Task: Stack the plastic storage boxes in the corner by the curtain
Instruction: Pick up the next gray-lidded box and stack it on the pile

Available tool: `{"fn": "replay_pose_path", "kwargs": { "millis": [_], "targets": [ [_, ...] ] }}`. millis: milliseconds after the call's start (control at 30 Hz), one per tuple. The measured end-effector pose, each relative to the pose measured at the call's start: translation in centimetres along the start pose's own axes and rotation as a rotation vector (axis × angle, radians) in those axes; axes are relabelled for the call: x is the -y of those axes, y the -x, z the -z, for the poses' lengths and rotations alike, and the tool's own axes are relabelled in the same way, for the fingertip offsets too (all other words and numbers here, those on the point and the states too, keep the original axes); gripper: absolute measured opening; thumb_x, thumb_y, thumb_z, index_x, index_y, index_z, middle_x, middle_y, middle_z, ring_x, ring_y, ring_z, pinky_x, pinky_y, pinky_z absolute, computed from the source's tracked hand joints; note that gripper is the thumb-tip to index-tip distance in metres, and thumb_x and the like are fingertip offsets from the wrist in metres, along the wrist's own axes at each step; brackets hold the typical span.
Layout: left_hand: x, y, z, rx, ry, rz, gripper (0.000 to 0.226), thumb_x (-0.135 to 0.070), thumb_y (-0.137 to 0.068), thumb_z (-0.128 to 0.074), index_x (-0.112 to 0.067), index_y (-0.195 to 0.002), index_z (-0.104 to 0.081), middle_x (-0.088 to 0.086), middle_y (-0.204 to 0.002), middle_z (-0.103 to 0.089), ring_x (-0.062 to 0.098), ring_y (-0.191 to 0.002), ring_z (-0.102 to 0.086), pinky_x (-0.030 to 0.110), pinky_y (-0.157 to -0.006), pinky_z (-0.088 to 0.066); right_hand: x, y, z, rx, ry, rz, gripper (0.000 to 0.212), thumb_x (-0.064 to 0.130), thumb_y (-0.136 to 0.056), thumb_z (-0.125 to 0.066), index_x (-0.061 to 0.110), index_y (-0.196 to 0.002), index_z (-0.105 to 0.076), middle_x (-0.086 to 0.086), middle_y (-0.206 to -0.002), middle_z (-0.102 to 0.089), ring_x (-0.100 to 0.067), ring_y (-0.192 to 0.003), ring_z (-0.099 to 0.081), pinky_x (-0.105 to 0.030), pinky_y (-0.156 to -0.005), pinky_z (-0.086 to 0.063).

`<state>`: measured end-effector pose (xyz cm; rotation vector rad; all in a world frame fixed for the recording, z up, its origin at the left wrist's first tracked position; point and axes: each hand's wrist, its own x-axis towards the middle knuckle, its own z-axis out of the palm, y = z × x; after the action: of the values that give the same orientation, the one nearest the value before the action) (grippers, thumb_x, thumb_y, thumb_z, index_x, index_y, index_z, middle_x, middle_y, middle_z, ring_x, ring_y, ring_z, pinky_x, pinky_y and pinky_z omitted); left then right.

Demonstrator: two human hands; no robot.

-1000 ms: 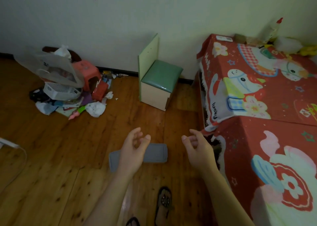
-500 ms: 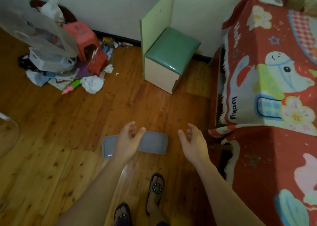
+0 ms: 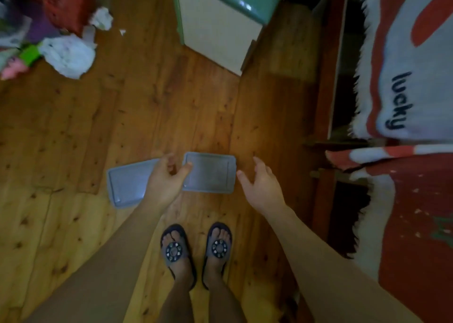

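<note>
Two flat grey plastic lids lie side by side on the wooden floor, one on the left (image 3: 127, 185) and one on the right (image 3: 210, 173). My left hand (image 3: 166, 178) hovers over the gap between them with fingers loosely curled, its thumb near the right lid's left edge; whether it touches is unclear. My right hand (image 3: 261, 184) is spread beside the right lid's right edge, holding nothing. No storage box or curtain is in view.
A green-topped stool (image 3: 220, 21) stands ahead. A bed with a red cartoon blanket (image 3: 404, 102) fills the right side. A pile of bags and toys (image 3: 56, 36) lies at the upper left. My sandalled feet (image 3: 196, 249) stand just behind the lids.
The view has tilted down and closed in on the floor. Both hands have dropped toward the grey lids, the left over their middle, the right at the right lid's edge.
</note>
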<state>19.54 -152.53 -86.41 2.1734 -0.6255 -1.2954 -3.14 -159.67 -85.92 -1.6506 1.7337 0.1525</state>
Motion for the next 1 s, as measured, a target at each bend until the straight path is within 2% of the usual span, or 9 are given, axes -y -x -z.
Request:
{"fn": "replay_pose_path", "kwargs": {
  "millis": [167, 300, 367, 400, 500, 633, 733, 833, 1000],
  "targets": [
    [3.5, -4.9, -2.3, 0.028, -0.078, -0.027, 0.062, -0.061, -0.081, -0.062, -0.029, -0.132, -0.047, -0.014, -0.118, -0.054, 0.009, -0.111, -0.051, 0.029, -0.089, -0.039, -1.6, -4.1, -4.0, 0.051, -0.028, -0.054, 0.079, 0.061, -0.095, -0.045, 0.021, -0.156, -0.015, -0.01, -0.154, -0.036, -0.029, -0.136, -0.041, -0.043, -0.105, -0.039],
    [7.6, -9.6, -4.9, 0.066, -0.165, -0.034, 0.068, -0.057, -0.082, -0.064, -0.015, -0.132, -0.046, 0.011, -0.124, -0.057, 0.028, -0.113, -0.056, 0.046, -0.096, -0.047, -3.7, -8.1, -8.9, 0.087, -0.051, -0.114, 0.082, 0.061, -0.095, -0.045, 0.02, -0.157, -0.013, -0.009, -0.158, -0.031, -0.03, -0.141, -0.035, -0.044, -0.109, -0.034],
    [7.9, -10.5, -5.3, 0.073, -0.212, -0.043, 0.074, -0.053, -0.083, -0.065, -0.013, -0.139, -0.039, 0.014, -0.136, -0.05, 0.03, -0.123, -0.05, 0.046, -0.101, -0.043, -3.8, -9.1, -9.3, 0.093, -0.048, -0.13, 0.083, 0.061, -0.095, -0.047, 0.02, -0.158, -0.013, -0.01, -0.158, -0.03, -0.031, -0.14, -0.035, -0.044, -0.109, -0.034],
    [10.8, -12.9, -7.0, 0.09, -0.225, -0.028, 0.079, -0.052, -0.084, -0.066, -0.016, -0.145, -0.032, 0.012, -0.142, -0.044, 0.028, -0.128, -0.046, 0.045, -0.103, -0.041, -5.3, -11.0, -12.4, 0.093, -0.06, -0.148, 0.083, 0.061, -0.094, -0.047, 0.02, -0.158, -0.012, -0.01, -0.158, -0.03, -0.032, -0.14, -0.035, -0.044, -0.109, -0.034],
    [13.8, -15.9, -9.2, 0.118, -0.211, -0.024, 0.09, -0.049, -0.083, -0.069, -0.024, -0.152, -0.018, 0.009, -0.148, -0.036, 0.028, -0.132, -0.041, 0.047, -0.105, -0.04, -7.3, -13.8, -15.4, 0.095, -0.074, -0.184, 0.087, 0.062, -0.093, -0.05, 0.02, -0.158, -0.01, -0.012, -0.159, -0.027, -0.033, -0.142, -0.032, -0.044, -0.11, -0.032],
    [16.8, -19.0, -10.8, 0.149, -0.211, -0.031, 0.094, -0.044, -0.08, -0.074, -0.027, -0.151, -0.014, 0.009, -0.145, -0.039, 0.03, -0.13, -0.042, 0.052, -0.103, -0.042, -8.7, -16.1, -19.0, 0.122, -0.131, -0.213, 0.092, 0.062, -0.091, -0.054, 0.022, -0.159, -0.006, -0.008, -0.159, -0.028, -0.031, -0.141, -0.034, -0.045, -0.114, -0.032],
    [19.1, -20.6, -12.1, 0.169, -0.191, -0.003, 0.092, -0.043, -0.082, -0.073, -0.032, -0.149, -0.011, 0.006, -0.147, -0.039, 0.029, -0.13, -0.043, 0.045, -0.101, -0.043, -9.5, -17.2, -21.6, 0.145, -0.204, -0.214, 0.093, 0.058, -0.09, -0.06, 0.026, -0.158, -0.005, -0.005, -0.155, -0.036, -0.029, -0.135, -0.043, -0.047, -0.108, -0.04],
    [20.5, -21.6, -13.6, 0.175, -0.166, -0.004, 0.093, -0.035, -0.084, -0.073, -0.031, -0.15, -0.008, 0.007, -0.149, -0.035, 0.028, -0.133, -0.04, 0.05, -0.105, -0.041, -10.5, -18.0, -23.3, 0.153, -0.174, -0.256, 0.1, 0.06, -0.089, -0.059, 0.03, -0.157, 0.008, -0.006, -0.157, -0.032, -0.032, -0.135, -0.042, -0.049, -0.107, -0.041],
    [20.9, -22.2, -14.0, 0.136, -0.258, -0.038, 0.093, -0.032, -0.084, -0.072, -0.027, -0.151, -0.008, 0.012, -0.146, -0.037, 0.032, -0.13, -0.043, 0.051, -0.102, -0.043, -11.1, -18.3, -24.0, 0.104, -0.156, -0.258, 0.101, 0.059, -0.09, -0.06, 0.029, -0.157, 0.01, -0.006, -0.158, -0.029, -0.03, -0.135, -0.041, -0.048, -0.107, -0.041]
  ]
}}
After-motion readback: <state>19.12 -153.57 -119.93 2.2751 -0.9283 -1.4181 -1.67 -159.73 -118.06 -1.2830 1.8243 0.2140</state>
